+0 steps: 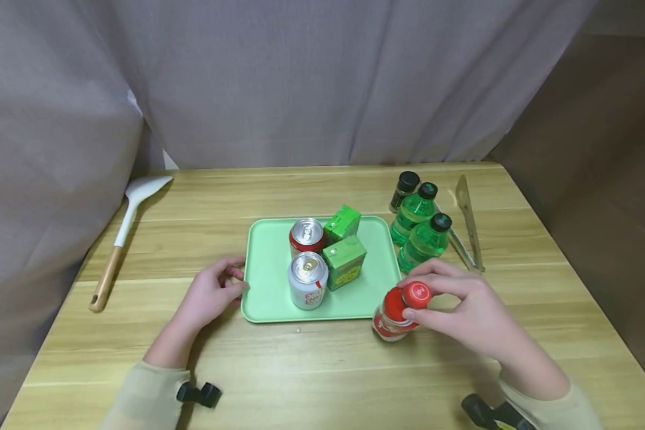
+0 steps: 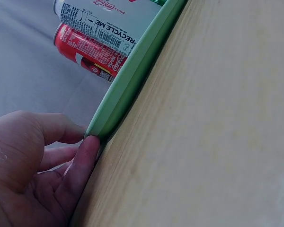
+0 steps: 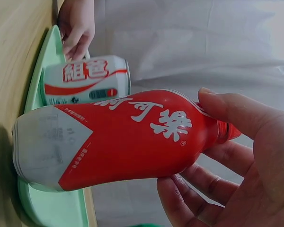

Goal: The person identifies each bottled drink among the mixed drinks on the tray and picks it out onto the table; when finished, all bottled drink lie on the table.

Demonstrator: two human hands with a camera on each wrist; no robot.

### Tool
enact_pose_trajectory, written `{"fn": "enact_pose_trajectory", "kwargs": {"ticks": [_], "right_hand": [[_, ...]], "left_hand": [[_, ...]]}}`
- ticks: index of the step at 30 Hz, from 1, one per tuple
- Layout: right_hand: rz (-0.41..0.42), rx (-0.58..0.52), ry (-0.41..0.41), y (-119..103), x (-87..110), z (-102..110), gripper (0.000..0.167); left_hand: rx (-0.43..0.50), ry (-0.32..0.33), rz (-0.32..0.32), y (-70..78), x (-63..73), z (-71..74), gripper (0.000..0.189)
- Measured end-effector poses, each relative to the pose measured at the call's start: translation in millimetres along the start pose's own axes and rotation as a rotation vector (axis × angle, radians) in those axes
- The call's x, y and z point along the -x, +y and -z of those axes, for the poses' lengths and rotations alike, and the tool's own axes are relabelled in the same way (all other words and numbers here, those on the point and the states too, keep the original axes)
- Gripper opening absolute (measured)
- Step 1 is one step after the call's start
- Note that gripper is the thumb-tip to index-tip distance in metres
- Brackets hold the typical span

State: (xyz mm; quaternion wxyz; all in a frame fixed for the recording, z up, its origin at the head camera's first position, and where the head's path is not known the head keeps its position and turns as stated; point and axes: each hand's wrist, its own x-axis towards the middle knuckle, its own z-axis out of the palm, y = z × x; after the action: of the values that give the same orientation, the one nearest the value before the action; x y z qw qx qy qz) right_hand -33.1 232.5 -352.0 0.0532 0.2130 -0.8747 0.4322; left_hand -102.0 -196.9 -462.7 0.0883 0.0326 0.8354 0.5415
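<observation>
My left hand (image 1: 215,291) is at the left edge of a light green tray (image 1: 269,239), its thumb and a finger pinching the rim (image 2: 114,106). On the tray stand a silver-white soda can (image 1: 308,289), a red soda can (image 1: 307,235) behind it, and two green drink cartons (image 1: 346,263) beside them. My right hand (image 1: 464,301) grips a red-labelled bottle (image 3: 132,137) with a red cap around its neck and shoulder. That bottle is by the tray's front right corner; whether its base touches the table is unclear.
Two green bottles (image 1: 423,243) with black caps stand close to the tray's right side. Behind them are a black-capped jar (image 1: 404,191) and metal tongs (image 1: 469,221). A white spatula with a wooden handle (image 1: 110,272) lies at the left. Grey curtain (image 1: 312,83) hangs behind the table.
</observation>
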Motion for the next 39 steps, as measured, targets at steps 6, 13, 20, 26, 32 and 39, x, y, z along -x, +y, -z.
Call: {"fn": "enact_pose_trajectory", "kwargs": {"ticks": [6,13,20,26,32,39], "right_hand": [[-0.017,0.053,0.068,8.6,-0.4,7.5,0.039],[-0.111,0.067,0.132,18.0,-0.3,19.5,0.033],[-0.201,0.102,0.139,28.2,0.3,28.1,0.024],[-0.228,0.104,0.156,38.2,-0.1,33.4,0.025],[-0.28,0.137,0.164,45.1,-1.4,38.3,0.024],[-0.291,0.155,0.167,51.4,-1.1,36.7,0.026]], "left_hand": [[0.0,0.0,0.004,-0.1,-0.4,-0.2,0.05],[-0.006,-0.002,0.002,1.4,-0.4,-0.8,0.05],[-0.004,-0.002,0.013,2.3,0.4,0.1,0.05],[-0.004,0.0,0.02,2.3,0.5,0.0,0.05],[-0.02,0.005,0.017,3.4,0.7,0.6,0.049],[-0.016,0.002,0.021,3.5,-0.1,0.5,0.048]]}}
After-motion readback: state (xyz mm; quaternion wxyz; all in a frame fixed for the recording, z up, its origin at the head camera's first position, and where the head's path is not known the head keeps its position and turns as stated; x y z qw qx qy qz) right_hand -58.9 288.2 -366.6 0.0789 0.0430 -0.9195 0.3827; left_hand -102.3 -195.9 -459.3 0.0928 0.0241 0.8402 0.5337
